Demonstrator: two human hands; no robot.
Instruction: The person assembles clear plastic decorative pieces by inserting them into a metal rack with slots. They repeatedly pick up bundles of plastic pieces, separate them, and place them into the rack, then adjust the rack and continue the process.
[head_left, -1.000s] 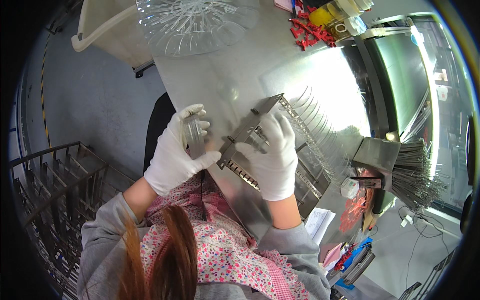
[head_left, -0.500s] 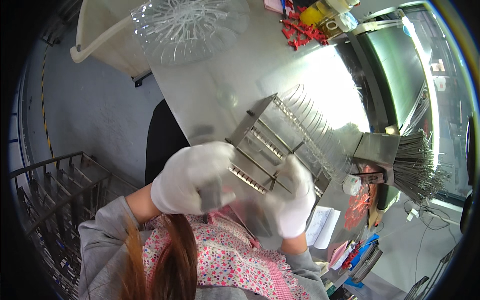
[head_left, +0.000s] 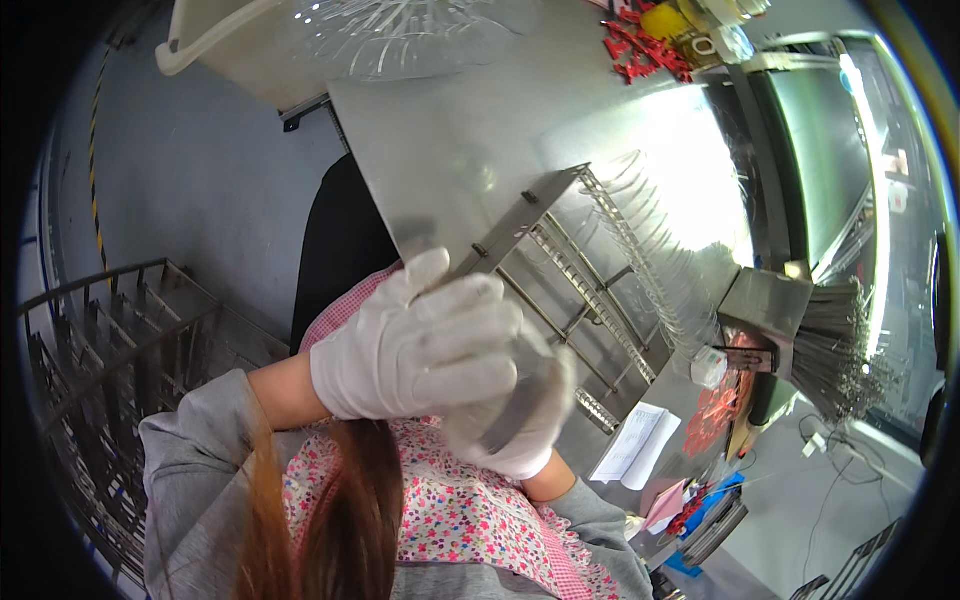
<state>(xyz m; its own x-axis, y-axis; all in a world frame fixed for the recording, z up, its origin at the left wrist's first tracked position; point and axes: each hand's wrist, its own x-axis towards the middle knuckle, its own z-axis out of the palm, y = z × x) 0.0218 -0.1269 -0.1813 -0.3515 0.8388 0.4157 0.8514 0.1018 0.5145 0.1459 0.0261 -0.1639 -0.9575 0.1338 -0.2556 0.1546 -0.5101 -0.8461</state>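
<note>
My left hand (head_left: pixel 415 350), in a white glove, is in front of my apron, its back toward me. Its fingers are stretched out and the thumb stands apart. They reach across my right hand (head_left: pixel 520 415), also in a white glove and smeared by motion. A grey patch shows on the right glove; whether that hand holds anything is hidden by the blur. Just beyond both hands stands a metal rack (head_left: pixel 560 200) with slotted bars. Along its far side, thin clear curved pieces (head_left: pixel 660 260) are lined up in the slots.
Clear plastic pieces (head_left: pixel 400 45) lie fanned out at the far left of the metal table (head_left: pixel 420 140). Red parts (head_left: pixel 640 55) and a yellow jar are at the back. A block of metal wires (head_left: pixel 840 350), an open notebook (head_left: pixel 635 440) and a wire cart (head_left: pixel 130 350) surround me.
My right hand has drawn away from the rack, back toward my apron. My left hand has moved right and its fingers have stretched out, so the hands now overlap. The view has shifted slightly.
</note>
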